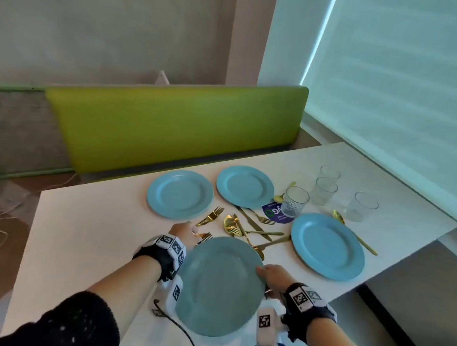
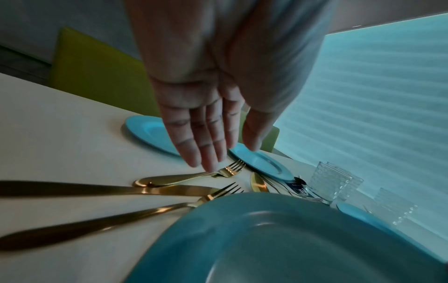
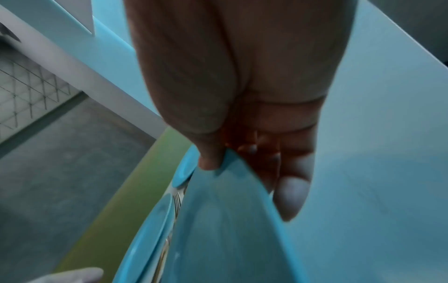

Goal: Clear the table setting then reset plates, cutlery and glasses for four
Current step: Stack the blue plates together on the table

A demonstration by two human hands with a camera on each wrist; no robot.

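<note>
Head view: my right hand (image 1: 271, 277) pinches the raised plate (image 1: 220, 286) at its three-o'clock rim. One-point hold; it could tip onto the cutlery (image 1: 245, 230). My left hand (image 1: 183, 232) is flat-fingered, holding nothing.

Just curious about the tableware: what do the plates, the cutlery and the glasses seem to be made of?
Plate in the right hand's grip: matte blue, perhaps plastic or glazed ceramic.
Cutlery: gold-toned polished metal, with mirror-like glints.
Glasses: clear, one dimpled; glass or clear plastic.

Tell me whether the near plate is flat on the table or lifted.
Lifted and tilted. The right hand pinches the near plate's rim, thumb on top, and the plate hangs over the table edge and covers cutlery.
</note>
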